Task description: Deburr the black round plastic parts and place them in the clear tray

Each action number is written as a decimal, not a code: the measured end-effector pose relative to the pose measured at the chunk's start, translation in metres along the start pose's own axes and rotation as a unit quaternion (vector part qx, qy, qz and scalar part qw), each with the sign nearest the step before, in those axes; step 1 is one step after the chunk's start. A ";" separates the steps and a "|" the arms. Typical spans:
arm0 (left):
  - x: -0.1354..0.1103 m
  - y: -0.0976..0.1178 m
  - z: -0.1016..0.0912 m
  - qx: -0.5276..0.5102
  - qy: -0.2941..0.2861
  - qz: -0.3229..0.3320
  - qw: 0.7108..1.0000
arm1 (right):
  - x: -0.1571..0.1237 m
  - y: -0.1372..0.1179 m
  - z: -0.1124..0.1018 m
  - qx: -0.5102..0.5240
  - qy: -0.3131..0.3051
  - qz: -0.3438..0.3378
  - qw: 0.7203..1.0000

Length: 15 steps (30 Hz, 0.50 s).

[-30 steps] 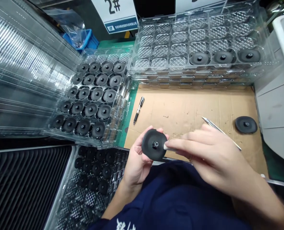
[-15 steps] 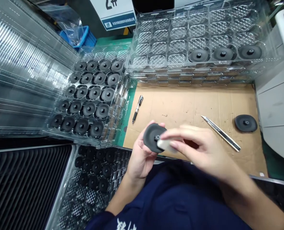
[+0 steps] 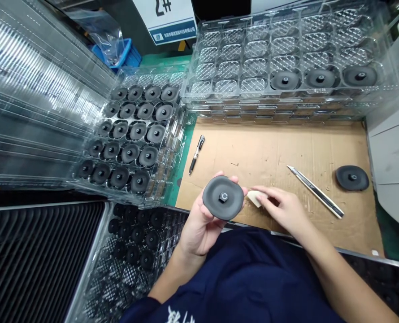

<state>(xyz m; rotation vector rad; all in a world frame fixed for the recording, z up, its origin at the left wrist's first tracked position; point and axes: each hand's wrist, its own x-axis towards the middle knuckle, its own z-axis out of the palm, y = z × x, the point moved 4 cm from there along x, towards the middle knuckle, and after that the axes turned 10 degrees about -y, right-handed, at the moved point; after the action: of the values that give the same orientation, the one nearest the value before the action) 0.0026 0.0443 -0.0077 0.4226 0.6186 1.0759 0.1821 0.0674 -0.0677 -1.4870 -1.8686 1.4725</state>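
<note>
The left hand [image 3: 199, 224] has its grip clamped round the rim of a black disc [image 3: 223, 198], face up, held above the near edge of the cardboard sheet [image 3: 270, 148] on the table. A second ago the right hand [image 3: 283, 208] hovered over the disc's hub; it has since drawn back to the disc's 3 o'clock, fingers pinched together on a small white piece [image 3: 254, 198]. A knife [image 3: 315, 191] lies further toward 3 o'clock, unmoved.

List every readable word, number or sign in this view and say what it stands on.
"2#": large dark characters on the white sign at the top, partly cut off by the frame edge.
Blue strip along that sign's lower edge: small white print, too small to read.
White characters on the dark blue garment: cut off, unreadable.
</note>
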 end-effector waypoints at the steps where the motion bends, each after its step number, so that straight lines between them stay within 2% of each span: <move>1: 0.000 0.000 0.000 0.000 0.000 0.000 1.000 | -0.002 -0.009 -0.008 -0.002 0.031 -0.007 0.999; 3: 0.001 -0.002 0.002 0.001 -0.004 0.000 1.000 | -0.007 -0.035 -0.025 0.010 0.103 -0.049 0.993; 5: 0.002 -0.006 0.003 0.008 -0.001 0.005 1.000 | -0.012 -0.066 -0.035 0.037 0.157 -0.131 0.978; 7: 0.002 -0.010 0.002 0.019 0.013 0.003 1.000 | -0.016 -0.097 -0.033 0.033 0.167 -0.234 0.957; 8: 0.002 -0.012 0.000 0.022 0.023 -0.001 0.999 | -0.016 -0.109 -0.028 0.011 0.157 -0.280 0.947; 10: 0.002 -0.015 -0.004 0.029 0.038 -0.005 0.999 | -0.014 -0.125 -0.014 -0.048 0.100 -0.339 0.934; 13: 0.001 -0.016 -0.009 0.032 0.061 0.003 0.998 | -0.005 -0.131 0.003 -0.103 -0.008 -0.327 0.939; 14: 0.001 -0.016 -0.009 0.030 0.071 0.005 0.997 | -0.002 -0.131 0.005 -0.114 -0.014 -0.312 0.943; 15: 0.001 -0.016 -0.009 0.025 0.079 0.004 0.997 | -0.001 -0.131 0.005 -0.125 0.009 -0.305 0.944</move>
<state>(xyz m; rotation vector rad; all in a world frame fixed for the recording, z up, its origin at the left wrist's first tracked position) 0.0078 0.0382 -0.0239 0.3856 0.7866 1.1107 0.1113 0.0750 0.0429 -0.8633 -2.2864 0.9525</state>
